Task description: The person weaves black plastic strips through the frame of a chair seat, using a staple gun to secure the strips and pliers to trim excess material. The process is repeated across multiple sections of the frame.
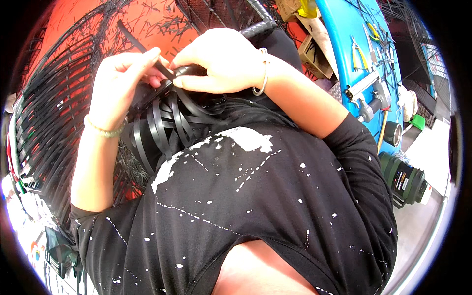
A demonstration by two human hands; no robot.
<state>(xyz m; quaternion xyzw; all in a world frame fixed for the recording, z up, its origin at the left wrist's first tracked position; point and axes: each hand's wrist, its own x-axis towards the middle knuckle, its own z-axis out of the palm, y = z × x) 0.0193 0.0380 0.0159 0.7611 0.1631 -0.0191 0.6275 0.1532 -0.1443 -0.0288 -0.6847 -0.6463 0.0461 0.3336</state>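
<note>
A flat black plastic strip (132,37) runs slantwise between my two hands, its free end sticking up past the fingers. My left hand (123,76) is closed, pinching this strip between thumb and forefinger. Just to the right, my right hand (221,61) is closed as well, thumb and forefinger meeting on the strip's lower part over a dark piece wrapped in black strip. The hands hide much of that piece. Below them, several loose loops of black strip (156,123) hang over my lap against my black top.
Black ribbed woven work (59,108) curves along the left. Dark offcuts litter the red floor (147,19). A wrapped black tube (258,27) stands beyond my right hand. At right, a blue table (339,29) carries yellow-handled pliers (363,56) and a silver tool (378,96).
</note>
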